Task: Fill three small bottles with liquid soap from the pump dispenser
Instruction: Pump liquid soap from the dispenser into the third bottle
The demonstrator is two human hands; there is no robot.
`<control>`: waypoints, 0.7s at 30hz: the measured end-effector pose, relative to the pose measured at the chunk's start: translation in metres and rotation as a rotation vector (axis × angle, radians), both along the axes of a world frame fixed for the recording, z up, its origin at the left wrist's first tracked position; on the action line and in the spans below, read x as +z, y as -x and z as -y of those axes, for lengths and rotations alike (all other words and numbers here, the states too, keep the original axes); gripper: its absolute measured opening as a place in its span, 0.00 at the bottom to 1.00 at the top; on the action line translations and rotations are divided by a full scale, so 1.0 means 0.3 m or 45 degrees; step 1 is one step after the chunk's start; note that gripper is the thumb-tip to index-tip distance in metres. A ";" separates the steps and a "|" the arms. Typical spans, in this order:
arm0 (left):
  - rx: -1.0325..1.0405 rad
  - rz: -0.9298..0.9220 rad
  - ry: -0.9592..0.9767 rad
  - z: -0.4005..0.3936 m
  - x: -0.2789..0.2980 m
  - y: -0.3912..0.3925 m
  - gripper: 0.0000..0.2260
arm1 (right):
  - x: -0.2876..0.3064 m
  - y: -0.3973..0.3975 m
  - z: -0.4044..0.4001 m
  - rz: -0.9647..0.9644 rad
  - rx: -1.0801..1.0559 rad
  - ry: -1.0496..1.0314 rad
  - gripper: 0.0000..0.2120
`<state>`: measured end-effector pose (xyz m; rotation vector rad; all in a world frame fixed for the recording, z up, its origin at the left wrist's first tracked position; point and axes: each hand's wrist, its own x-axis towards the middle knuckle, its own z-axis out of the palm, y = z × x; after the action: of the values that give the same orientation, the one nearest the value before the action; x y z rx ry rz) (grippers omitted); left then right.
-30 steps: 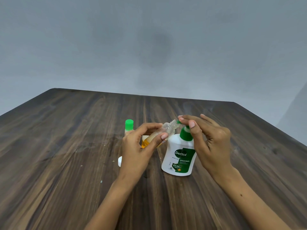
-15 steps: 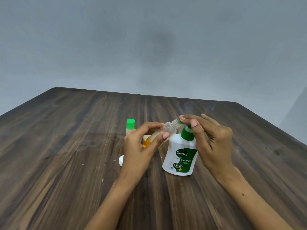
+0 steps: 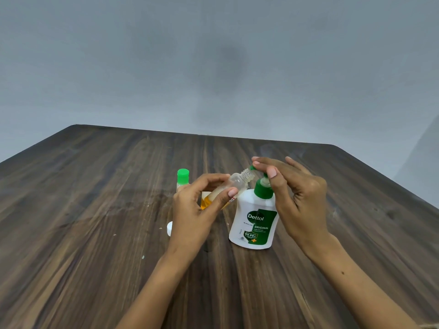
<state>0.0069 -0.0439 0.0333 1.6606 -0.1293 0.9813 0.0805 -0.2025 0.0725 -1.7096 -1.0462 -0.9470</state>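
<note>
Wood-grain table, both forearms reaching in. Left hand pinches an uncapped small bottle between thumb and fingers, tilted, its threaded mouth just under the spout. Right hand lies with straight fingers pressing the pump dispenser head. Amber soap sits low in the held bottle: filling partway, I judge. Beyond the grip, a green-capped bottle stands, seemingly done. Third bottle not identifiable.
</note>
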 end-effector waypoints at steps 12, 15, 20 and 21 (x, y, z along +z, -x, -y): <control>0.001 -0.004 -0.005 0.000 -0.001 -0.002 0.12 | -0.007 -0.001 -0.010 -0.031 0.001 -0.056 0.17; -0.002 -0.005 -0.007 0.002 0.000 -0.003 0.12 | -0.044 0.010 -0.011 -0.045 0.021 -0.086 0.16; -0.008 -0.001 -0.006 0.002 0.000 -0.004 0.11 | -0.012 0.003 -0.006 -0.032 0.010 -0.057 0.17; -0.005 -0.003 0.003 0.002 -0.001 -0.004 0.12 | -0.007 0.002 -0.009 -0.023 0.006 -0.062 0.17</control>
<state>0.0081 -0.0445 0.0332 1.6593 -0.1297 0.9759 0.0798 -0.1998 0.0703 -1.6722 -1.0075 -0.9445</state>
